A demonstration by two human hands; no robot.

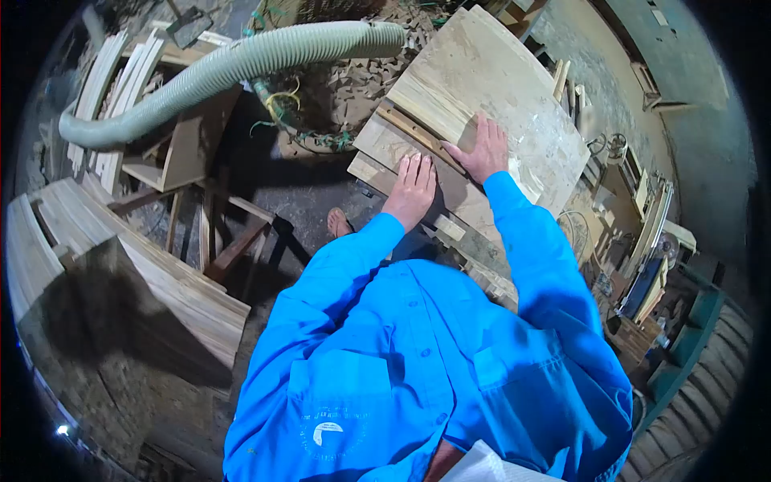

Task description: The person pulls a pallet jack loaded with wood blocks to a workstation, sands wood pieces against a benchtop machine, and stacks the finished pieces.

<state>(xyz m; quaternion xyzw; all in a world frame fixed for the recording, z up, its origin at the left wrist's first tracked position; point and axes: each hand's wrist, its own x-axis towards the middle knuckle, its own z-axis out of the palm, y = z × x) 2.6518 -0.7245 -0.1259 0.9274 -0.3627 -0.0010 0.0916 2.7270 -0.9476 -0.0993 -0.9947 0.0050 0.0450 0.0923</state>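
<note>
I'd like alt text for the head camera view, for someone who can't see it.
Seen from above, a left hand and right hand, both bare below blue sleeves, rest on a wooden worktop beside a narrow wooden strip. A ribbed hose curves across the upper left, above wooden planks.

Both arms (336, 253) stretch forward, backs of the hands facing up. Left hand (412, 193) is pretty flat, fingers (414, 168) straight and close together. Right hand (482, 150) sits farther forward, thumb (453, 149) stuck out toward the left.
</note>
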